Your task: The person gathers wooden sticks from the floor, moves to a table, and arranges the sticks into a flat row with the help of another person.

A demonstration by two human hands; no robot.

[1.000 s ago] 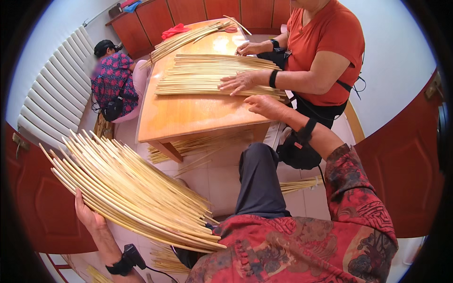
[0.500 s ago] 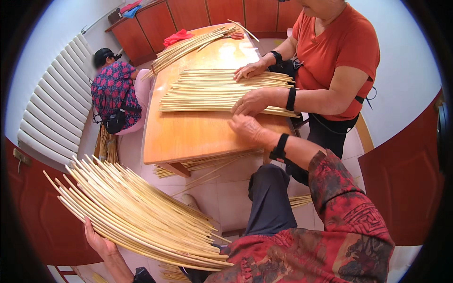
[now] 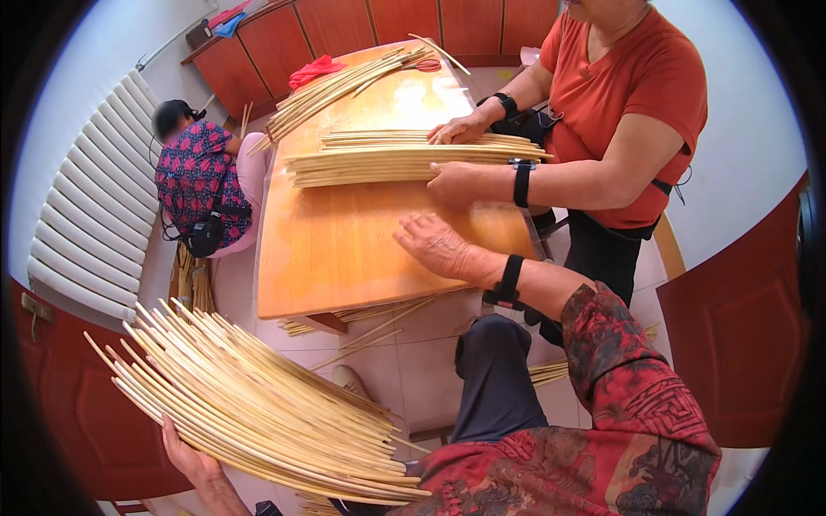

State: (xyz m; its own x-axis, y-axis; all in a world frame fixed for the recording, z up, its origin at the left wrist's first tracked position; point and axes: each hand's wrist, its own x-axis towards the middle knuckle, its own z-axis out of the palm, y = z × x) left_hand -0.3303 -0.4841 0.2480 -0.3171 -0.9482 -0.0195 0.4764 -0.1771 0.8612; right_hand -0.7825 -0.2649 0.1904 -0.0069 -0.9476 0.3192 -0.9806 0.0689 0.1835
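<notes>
Wide bundle of pale yellow sticks (image 3: 267,400), ends uneven, slanting down rightward, at lower left

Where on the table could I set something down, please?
The orange wooden table is bare between its near edge, the long pale stick bundle and the right hand. Its far end is crowded with loose pale sticks and red cloth.

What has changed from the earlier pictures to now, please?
The person's right hand has moved left over the table, empty. The co-worker's nearer hand has gone from the top of the spread sticks to their near side; those sticks now make a narrower pile. The left hand still supports the fan of sticks.
</notes>
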